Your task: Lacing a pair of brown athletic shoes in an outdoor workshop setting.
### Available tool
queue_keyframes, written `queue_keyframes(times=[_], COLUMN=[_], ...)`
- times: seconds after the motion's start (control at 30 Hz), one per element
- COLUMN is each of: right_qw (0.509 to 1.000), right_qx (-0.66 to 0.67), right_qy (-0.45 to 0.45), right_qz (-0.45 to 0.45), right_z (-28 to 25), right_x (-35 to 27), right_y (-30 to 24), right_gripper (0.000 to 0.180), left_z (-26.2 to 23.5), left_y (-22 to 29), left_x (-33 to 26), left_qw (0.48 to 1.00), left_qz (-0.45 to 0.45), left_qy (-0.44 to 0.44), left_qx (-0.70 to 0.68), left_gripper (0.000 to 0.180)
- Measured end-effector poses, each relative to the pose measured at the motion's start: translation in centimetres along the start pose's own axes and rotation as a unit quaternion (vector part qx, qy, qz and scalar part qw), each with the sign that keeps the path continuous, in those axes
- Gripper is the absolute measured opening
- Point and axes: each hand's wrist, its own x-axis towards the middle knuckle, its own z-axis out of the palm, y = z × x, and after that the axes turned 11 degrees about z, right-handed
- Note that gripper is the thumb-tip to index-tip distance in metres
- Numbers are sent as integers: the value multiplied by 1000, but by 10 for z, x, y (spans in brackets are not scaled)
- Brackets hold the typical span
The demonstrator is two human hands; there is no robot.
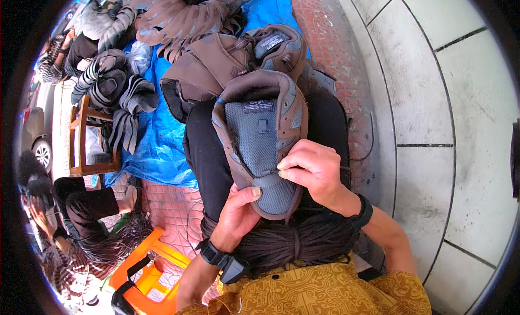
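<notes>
A brown shoe upper [295,120] with a grey-blue mesh tongue [249,128] lies over my lap. My left hand [238,209] grips its lower left edge, thumb on top and fingers underneath, out of sight. At the right eyelet edge, my right hand [311,171] pinches thumb and forefinger together on what looks like a shoelace end, mostly covered by the fingertips. A short lace [265,179] crosses the tongue just left of them. Below the shoe upper, a tied bundle of dark brown laces [295,239] rests on my lap.
More brown shoe uppers [208,66] are piled beyond my knees, on a blue tarp [157,152]. Stacks of grey-black uppers [111,82] lie near a wooden stool [81,166]. An orange plastic stool [143,266] stands at my left, near other seated people. A tiled wall [422,120] rises close on my right.
</notes>
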Motion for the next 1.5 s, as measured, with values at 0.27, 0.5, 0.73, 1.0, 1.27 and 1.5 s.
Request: queue_keyframes(times=[0.27, 0.5, 0.73, 1.0, 1.27, 1.5], right_qw=[1000, 1000, 999, 999, 952, 957], right_qx=[-9, 12, 13, -8, -240, -220], right_qy=[-3, -6, -26, 5, -41, -65], right_qz=[-18, 26, 40, 31, -186, -175], right_z=[0, 3, 1, 6, -4, 1], right_x=[2, 2, 1, 1, 14, 17], right_y=[2, 1, 2, 2, -5, -2], right_gripper=[9, 7, 7, 7, 13, 14], left_z=[0, -4, -5, -6, -7, -7], left_y=[-1, 0, -1, -2, 0, 3], left_x=[1, 1, 1, 1, 1, 0], left_qw=[1000, 1000, 1000, 1000, 1000, 1000], left_qz=[4, 1, 4, 15, 8, 13], left_qy=[-2, 5, 4, 4, -2, -10], left_qx=[-4, 2, 5, 24, 28, -9], left_gripper=[57, 56, 55, 55, 53, 42])
